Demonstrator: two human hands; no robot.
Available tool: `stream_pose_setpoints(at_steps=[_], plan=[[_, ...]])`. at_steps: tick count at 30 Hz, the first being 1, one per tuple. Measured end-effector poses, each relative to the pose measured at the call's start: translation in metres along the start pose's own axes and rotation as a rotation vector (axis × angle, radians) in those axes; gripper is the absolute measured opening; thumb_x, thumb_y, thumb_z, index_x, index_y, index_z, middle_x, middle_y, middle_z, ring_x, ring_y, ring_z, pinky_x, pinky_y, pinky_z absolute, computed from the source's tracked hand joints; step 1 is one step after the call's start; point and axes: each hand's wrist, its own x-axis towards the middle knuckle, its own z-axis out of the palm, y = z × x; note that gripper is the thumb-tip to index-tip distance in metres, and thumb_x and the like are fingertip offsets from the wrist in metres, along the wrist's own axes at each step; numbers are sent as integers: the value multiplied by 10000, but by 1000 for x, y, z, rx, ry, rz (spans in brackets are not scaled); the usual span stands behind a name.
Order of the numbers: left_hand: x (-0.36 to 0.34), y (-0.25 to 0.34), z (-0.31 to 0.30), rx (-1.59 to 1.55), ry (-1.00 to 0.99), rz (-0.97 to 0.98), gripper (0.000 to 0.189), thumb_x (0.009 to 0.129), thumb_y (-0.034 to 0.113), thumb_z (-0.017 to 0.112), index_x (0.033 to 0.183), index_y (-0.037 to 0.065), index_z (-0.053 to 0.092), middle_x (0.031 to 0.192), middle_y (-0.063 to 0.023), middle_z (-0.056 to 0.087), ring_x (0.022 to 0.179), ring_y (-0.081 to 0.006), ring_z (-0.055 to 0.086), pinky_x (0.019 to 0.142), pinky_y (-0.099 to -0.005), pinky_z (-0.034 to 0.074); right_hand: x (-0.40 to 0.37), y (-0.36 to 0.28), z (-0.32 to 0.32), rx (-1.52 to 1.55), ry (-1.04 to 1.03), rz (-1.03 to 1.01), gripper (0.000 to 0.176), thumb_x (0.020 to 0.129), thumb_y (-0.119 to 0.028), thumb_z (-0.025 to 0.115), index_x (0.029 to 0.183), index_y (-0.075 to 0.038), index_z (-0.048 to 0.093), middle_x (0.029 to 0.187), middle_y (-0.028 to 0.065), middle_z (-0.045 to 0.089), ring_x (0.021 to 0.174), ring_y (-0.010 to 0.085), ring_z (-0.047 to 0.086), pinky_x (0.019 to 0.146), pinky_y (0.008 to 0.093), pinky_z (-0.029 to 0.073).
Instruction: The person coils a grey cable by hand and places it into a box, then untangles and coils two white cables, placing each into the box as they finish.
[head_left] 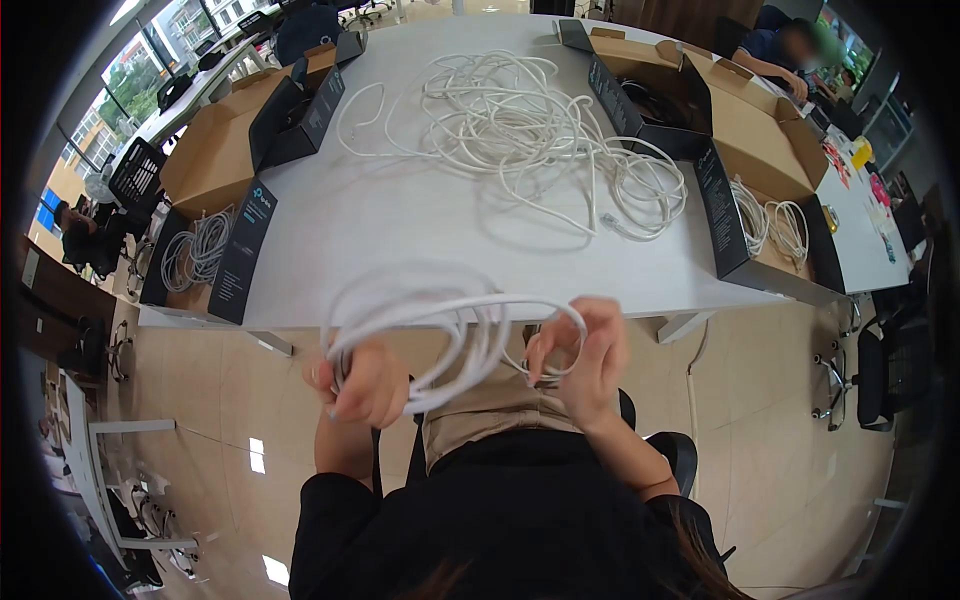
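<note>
My left hand [368,383] is closed round one side of a loosely coiled white cable [462,372], whose loops are blurred in front of my waist. To its right, my right hand [585,358] has its fingers curled about a strand of the same cable near the table's front edge. Beyond both hands, a large tangle of white cable [510,120] lies on the white table [350,225]. A smaller looped part [648,195] of white cable rests at the tangle's right side.
An open box [258,235] with coiled cable stands at the table's left, another [712,215] at the right. Two more open boxes stand behind them. A person [785,55] sits at the far right, another [85,235] at the left. Office chairs [880,365] surround the area.
</note>
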Motion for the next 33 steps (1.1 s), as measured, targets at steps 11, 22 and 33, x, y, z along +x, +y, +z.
stream_pose_setpoints(at_steps=[11,22,33], plan=[[-6,-31,-20,94,104,141,375,891,295,396,627,54,510,391,27,404,282,-121,302,321,-262,243,8,-13,23,276,-31,520,468,947,-348,376,1177,56,432,912,137,584,715,156,559,684,291,471],[-41,-46,-14,457,646,-310,409,790,301,679,954,-55,560,827,-137,606,623,-181,552,630,-325,460,10,-7,3,-481,-14,355,202,911,-168,505,871,27,542,622,46,556,538,116,561,494,248,449],[-5,-39,15,279,932,-417,425,894,464,486,831,44,474,490,55,345,390,-31,310,424,-187,286,46,-21,-11,-566,-636,323,435,710,-406,687,926,-45,576,745,87,607,650,257,599,594,320,463]])
